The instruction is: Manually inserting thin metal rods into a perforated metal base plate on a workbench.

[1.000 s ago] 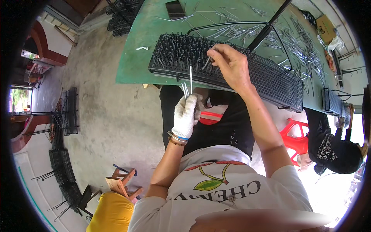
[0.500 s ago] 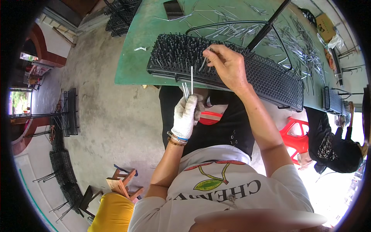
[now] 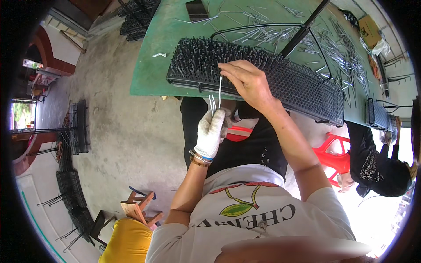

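Clasps at least three thin silver metal rods (image 3: 220, 91) in white-gloved left hand (image 3: 210, 131); pinches one's tip with bare right hand's (image 3: 249, 83) fingers.

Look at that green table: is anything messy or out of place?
The loose metal rods look untidy: they lie strewn at many angles across the green table, some crossing, while the dark pins in the black rack stand close together. I see no clear damage.

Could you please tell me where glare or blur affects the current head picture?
Head view: the background below the red stool is blown out nearly to white; head view: a blurred patch lies along the bottom edge; head view: loose metal rods glint on the green table.
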Demonstrator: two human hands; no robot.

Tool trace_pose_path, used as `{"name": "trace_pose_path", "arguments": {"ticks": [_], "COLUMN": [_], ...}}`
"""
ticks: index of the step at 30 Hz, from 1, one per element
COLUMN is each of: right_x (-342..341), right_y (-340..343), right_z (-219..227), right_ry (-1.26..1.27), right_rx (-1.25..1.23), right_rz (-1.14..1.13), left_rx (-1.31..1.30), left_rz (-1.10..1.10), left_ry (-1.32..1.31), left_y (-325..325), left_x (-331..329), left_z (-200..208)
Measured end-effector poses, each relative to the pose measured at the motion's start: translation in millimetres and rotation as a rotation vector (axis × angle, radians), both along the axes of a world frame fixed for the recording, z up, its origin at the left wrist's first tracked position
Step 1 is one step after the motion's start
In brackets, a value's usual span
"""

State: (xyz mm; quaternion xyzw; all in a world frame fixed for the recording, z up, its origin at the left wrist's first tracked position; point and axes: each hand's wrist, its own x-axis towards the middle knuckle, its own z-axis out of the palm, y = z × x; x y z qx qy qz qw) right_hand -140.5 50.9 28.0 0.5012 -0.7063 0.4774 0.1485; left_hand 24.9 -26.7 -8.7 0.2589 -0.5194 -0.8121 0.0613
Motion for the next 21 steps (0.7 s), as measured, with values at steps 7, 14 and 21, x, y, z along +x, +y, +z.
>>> {"name": "trace_pose_path", "arguments": {"ticks": [7, 14, 21], "right_x": [0.6, 20.9, -18.7], "right_y": [2.0, 40.5, 81.4], "right_z": [2.8, 16.2, 31.7], "right_ry": [-0.005, -0.822, -0.572], "right_rx": [-0.017, 0.068, -0.321], "right_rz": [-0.06, 0.095, -0.322], "left_rx": [0.02, 0.021, 0.369], "left_rz": [-0.039, -0.223, -0.499], "left_ry": [0.013, 0.022, 0.044], "left_y": [1.2, 10.7, 32.6], "left_x": [0.7, -4.6, -37.6], "left_z": [8.9, 18.3, 25.6]}}
